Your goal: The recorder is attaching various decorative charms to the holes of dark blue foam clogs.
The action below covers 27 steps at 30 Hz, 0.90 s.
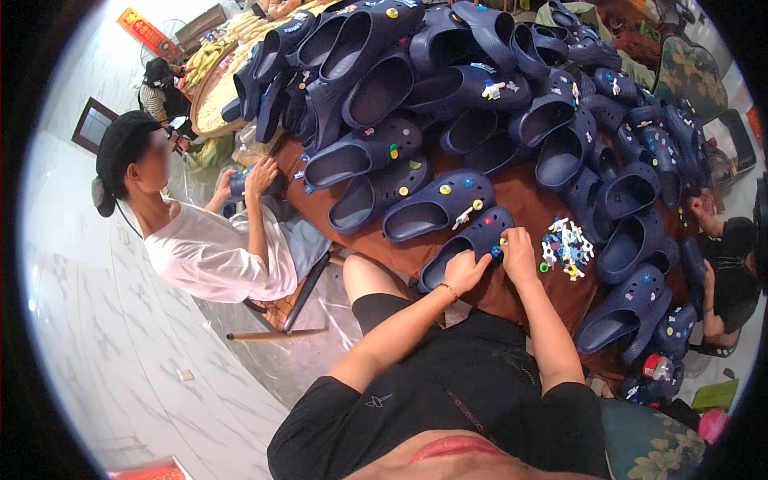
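Observation:
A dark blue clog (477, 232) lies on the brown table cover right in front of me, its toe pointing away and to the right. My left hand (466, 270) is closed on the clog's near side, thumb toward its front. At the toe, my right hand (520, 256) pinches close to a small yellow charm, and blue flower-like charms (496, 252) show between the two hands. The fingertips partly hide what they grip. To the right of my right hand lies a heap of loose shoe charms (568, 248), mostly white and blue. Another clog (440, 205) with charms sits just beyond.
A tall pile of dark blue clogs (456, 88) covers the table's far side and right edge. At the left, a person in a white shirt (224, 252) handles a clog. Another person in black (732, 272) is at the right. A bottle (658, 367) stands lower right.

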Each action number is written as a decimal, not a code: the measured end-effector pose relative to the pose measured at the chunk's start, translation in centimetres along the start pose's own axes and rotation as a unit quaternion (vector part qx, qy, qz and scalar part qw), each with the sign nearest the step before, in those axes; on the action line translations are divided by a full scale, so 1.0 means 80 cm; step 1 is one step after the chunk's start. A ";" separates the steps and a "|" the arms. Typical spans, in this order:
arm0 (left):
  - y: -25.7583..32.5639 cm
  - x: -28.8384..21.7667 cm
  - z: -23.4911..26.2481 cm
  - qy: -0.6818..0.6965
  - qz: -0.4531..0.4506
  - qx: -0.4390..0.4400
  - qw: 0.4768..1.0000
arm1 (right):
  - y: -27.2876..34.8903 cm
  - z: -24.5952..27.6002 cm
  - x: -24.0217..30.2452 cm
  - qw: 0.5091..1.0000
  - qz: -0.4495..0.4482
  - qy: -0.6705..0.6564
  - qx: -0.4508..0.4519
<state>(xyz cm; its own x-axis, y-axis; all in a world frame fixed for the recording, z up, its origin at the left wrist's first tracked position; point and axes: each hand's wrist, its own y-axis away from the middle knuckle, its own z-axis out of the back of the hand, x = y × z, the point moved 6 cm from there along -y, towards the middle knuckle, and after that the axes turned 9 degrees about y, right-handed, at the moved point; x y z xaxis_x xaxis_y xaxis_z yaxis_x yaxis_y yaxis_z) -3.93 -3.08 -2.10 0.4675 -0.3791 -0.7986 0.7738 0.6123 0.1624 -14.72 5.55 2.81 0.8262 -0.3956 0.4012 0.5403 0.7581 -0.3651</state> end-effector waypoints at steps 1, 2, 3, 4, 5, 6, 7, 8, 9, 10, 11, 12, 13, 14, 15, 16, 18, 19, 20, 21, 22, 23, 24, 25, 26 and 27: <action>-0.002 0.000 -0.001 -0.002 0.003 0.006 1.000 | -0.005 0.000 -0.004 0.999 -0.018 -0.035 0.006; -0.003 -0.001 -0.001 -0.002 0.003 0.006 1.000 | -0.006 -0.001 -0.008 0.997 -0.036 -0.069 0.012; -0.004 -0.001 -0.001 0.003 0.003 0.002 1.000 | -0.004 -0.002 -0.010 0.997 -0.036 -0.068 0.012; -0.006 -0.001 0.000 0.008 0.004 -0.003 1.000 | -0.003 -0.007 -0.013 0.996 -0.044 -0.068 0.027; -0.007 0.001 -0.001 0.009 0.004 -0.003 1.000 | 0.000 -0.012 -0.016 0.996 -0.051 -0.067 0.042; -0.008 0.001 -0.002 0.021 -0.009 -0.003 1.000 | 0.006 -0.015 -0.016 0.996 -0.051 -0.067 0.042; -0.010 0.000 -0.002 0.034 -0.021 -0.004 0.999 | 0.012 -0.015 -0.017 0.993 -0.060 -0.097 0.038; -0.011 0.001 -0.003 0.036 -0.020 -0.006 0.999 | 0.016 -0.016 -0.018 0.989 -0.068 -0.127 0.033; -0.012 0.001 -0.002 0.034 -0.023 -0.010 0.999 | 0.015 -0.018 -0.019 0.989 -0.066 -0.127 0.035; -0.011 -0.001 0.000 0.032 -0.026 -0.012 0.999 | 0.016 -0.017 -0.016 0.989 -0.066 -0.133 0.028; -0.010 -0.002 0.002 0.032 -0.025 -0.011 0.999 | 0.016 -0.016 -0.013 0.988 -0.066 -0.138 0.021; -0.010 -0.004 0.002 0.019 -0.017 -0.006 1.000 | 0.017 -0.016 -0.009 0.988 -0.067 -0.139 0.022; -0.011 -0.006 0.004 0.006 -0.010 -0.001 1.000 | 0.012 -0.009 0.004 0.989 -0.053 -0.138 0.026; -0.010 -0.005 0.004 0.007 -0.009 -0.001 1.000 | 0.009 -0.006 0.013 0.989 -0.040 -0.138 0.030; -0.010 -0.005 0.004 0.015 -0.009 0.000 1.000 | 0.010 -0.007 0.015 0.989 -0.040 -0.138 0.031; -0.009 -0.004 0.003 0.023 -0.007 0.000 1.000 | 0.013 -0.007 0.017 0.990 -0.046 -0.127 0.034; -0.009 0.002 -0.001 0.022 -0.009 -0.003 1.000 | 0.017 -0.008 0.020 0.991 -0.053 -0.116 0.040; -0.008 -0.001 0.000 0.020 -0.013 -0.004 1.000 | 0.017 -0.006 0.021 0.990 -0.056 -0.122 0.041; -0.006 -0.003 0.002 0.020 -0.010 -0.002 1.000 | 0.019 -0.006 0.021 0.989 -0.060 -0.129 0.043; -0.003 -0.003 0.003 0.010 -0.002 0.000 1.000 | 0.021 -0.007 0.020 0.989 -0.063 -0.129 0.046; -0.003 -0.006 0.007 0.000 0.005 0.002 1.000 | 0.020 -0.010 0.017 0.987 -0.070 -0.128 0.061; -0.003 -0.004 0.005 0.000 0.006 0.004 1.000 | 0.019 -0.014 0.014 0.986 -0.078 -0.126 0.077; -0.003 -0.003 0.004 0.004 0.000 -0.001 1.000 | 0.020 -0.016 0.013 0.986 -0.081 -0.126 0.079; -0.001 -0.007 0.003 0.009 -0.005 -0.001 1.000 | 0.024 -0.015 0.012 0.987 -0.079 -0.124 0.069; -0.002 -0.010 0.003 0.006 -0.007 -0.007 1.000 | 0.027 -0.015 0.010 0.988 -0.078 -0.122 0.058; -0.006 -0.012 0.003 0.003 -0.009 -0.011 1.000 | 0.024 -0.018 0.007 0.989 -0.072 -0.121 0.045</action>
<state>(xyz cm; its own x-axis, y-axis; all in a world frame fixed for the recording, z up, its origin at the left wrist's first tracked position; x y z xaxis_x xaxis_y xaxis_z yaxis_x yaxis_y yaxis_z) -4.63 -3.21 -1.27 0.4514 -0.3865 -0.8043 0.7720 0.6212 0.1347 -13.00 6.00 1.11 0.6738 -0.3752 0.6365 0.6241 0.7502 -0.2184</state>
